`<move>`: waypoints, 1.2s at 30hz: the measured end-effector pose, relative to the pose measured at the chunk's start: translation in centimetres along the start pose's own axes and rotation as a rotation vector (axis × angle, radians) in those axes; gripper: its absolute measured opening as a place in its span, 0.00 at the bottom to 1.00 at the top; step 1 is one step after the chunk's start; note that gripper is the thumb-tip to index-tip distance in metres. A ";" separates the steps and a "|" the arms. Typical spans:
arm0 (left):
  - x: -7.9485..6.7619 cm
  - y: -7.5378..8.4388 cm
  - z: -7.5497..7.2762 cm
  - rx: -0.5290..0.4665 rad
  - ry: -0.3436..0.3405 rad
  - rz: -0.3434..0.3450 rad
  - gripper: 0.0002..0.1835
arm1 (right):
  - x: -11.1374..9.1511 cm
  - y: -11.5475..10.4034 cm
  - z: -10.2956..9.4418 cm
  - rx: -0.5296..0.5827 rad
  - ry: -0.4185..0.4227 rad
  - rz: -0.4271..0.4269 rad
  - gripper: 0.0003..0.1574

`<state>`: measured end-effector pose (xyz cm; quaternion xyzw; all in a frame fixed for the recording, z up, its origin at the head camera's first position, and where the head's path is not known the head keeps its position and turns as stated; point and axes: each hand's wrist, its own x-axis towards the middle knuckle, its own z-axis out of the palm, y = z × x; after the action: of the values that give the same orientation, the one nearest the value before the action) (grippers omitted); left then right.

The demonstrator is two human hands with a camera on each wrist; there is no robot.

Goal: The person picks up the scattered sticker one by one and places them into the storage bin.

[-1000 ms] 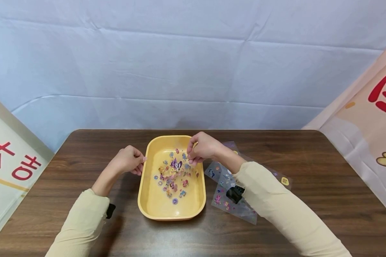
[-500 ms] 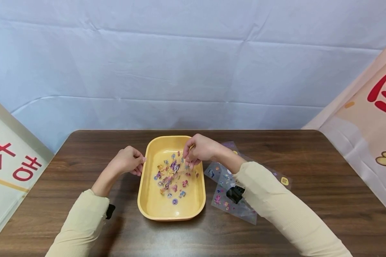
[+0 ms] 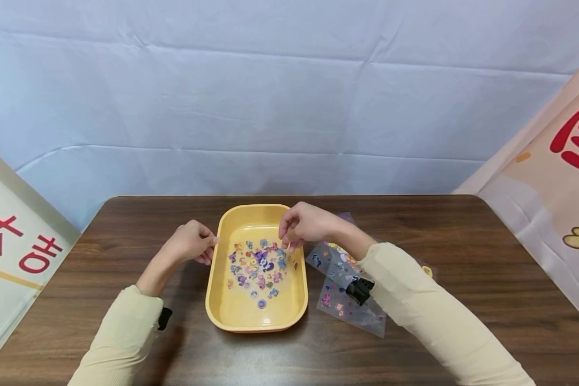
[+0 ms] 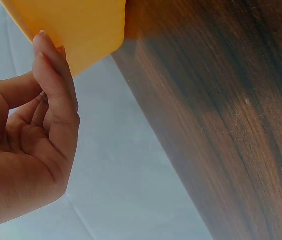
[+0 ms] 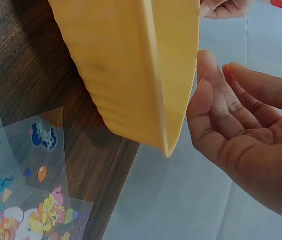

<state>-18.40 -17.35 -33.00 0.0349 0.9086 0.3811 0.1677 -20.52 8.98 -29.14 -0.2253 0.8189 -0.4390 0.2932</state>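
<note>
A yellow tray stands on the table with many small colourful stickers spread across its middle. At its left rim, my left hand pinches the edge between thumb and fingers. The left wrist view also has the left hand, its fingertips at the yellow wall. My right hand hovers over the tray's right side, fingertips pointing down close to the stickers. From the right wrist view, the right hand has loosely bent fingers beside the rim, and nothing shows between them.
Several clear sheets with printed pony stickers lie overlapping on the brown table, right of the tray and partly under the right forearm. Behind the table hangs a pale cloth. Printed banners flank both sides.
Stickers in the tray have shifted and spread wider, mostly leftward. The right fingers dipped slightly left, then drew back a little right. The left hand has kept its place on the rim.
</note>
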 end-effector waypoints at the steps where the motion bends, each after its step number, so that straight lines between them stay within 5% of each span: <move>1: 0.0 0.0 0.0 0.001 0.000 -0.003 0.12 | -0.1 0.0 -0.1 -0.003 0.002 0.000 0.03; 36: 0.0 0.0 -0.2 0.009 0.000 -0.004 0.13 | -2.8 2.6 -4.6 -0.040 0.116 0.078 0.04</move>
<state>-18.49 -17.47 -32.93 0.0338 0.9104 0.3766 0.1681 -21.90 14.79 -28.51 -0.1730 0.8512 -0.4232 0.2576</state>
